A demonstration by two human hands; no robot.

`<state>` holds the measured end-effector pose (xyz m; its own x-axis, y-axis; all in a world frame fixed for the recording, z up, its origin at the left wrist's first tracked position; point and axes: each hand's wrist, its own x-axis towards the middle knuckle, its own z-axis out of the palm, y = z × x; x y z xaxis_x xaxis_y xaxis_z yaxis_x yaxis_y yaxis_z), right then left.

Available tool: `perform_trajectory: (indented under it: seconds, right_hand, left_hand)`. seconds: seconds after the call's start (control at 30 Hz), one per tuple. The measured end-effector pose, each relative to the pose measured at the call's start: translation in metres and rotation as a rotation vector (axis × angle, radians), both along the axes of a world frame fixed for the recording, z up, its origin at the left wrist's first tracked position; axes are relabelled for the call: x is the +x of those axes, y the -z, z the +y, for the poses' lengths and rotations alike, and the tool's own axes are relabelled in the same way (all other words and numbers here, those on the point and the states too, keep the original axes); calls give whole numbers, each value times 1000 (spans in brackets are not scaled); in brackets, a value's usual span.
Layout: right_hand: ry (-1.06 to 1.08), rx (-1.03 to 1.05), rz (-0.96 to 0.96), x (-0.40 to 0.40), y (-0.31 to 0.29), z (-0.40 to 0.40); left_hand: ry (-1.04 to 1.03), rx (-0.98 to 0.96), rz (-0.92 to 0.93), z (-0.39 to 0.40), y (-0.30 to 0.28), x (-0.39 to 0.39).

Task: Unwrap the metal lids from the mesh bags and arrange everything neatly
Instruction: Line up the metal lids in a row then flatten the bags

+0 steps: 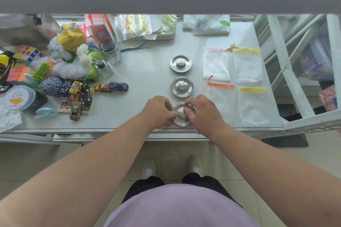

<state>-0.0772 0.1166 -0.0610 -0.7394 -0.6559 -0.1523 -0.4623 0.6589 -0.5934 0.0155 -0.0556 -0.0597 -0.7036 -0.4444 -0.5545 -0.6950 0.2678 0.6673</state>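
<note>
Three round metal lids with centre knobs lie in a column on the steel table: the far lid (pixel 180 63), the middle lid (pixel 182 86) and the near lid (pixel 182 116). My left hand (pixel 159 110) and my right hand (pixel 201 111) both rest their fingertips on the near lid, one at each side of its knob, close to the table's front edge. To the right lie several flat white mesh bags: one with a pink drawstring (pixel 215 64), two with yellow ties (pixel 247 64) (pixel 253 107), and one with an orange tie (pixel 220 97).
A heap of toys fills the left side: toy cars (pixel 77 96), puzzle cubes (pixel 27 53), yarn balls (pixel 50 86), a glass jar (pixel 112 51). Packets lie on a tray (pixel 147 37) at the back. A white shelf frame (pixel 287 72) stands at the right.
</note>
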Motion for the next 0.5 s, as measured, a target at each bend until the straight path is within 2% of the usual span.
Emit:
perform_trajectory:
  seconds: [0.07, 0.2, 0.37, 0.43, 0.5]
  right_hand:
    - [-10, -14, -3, -2, -1, 1]
    - [42, -82, 48, -19, -5, 13]
    - [135, -81, 154, -76, -11, 37]
    - [176, -32, 161, -105, -12, 47]
    - [191, 43, 156, -131, -12, 57]
  left_hand:
    - [10, -16, -13, 2, -3, -1]
    - [116, -359, 15, 3, -20, -7]
    - [168, -411, 240, 23, -38, -55]
    - [236, -412, 240, 31, -39, -80]
    - [343, -491, 202, 37, -38, -104]
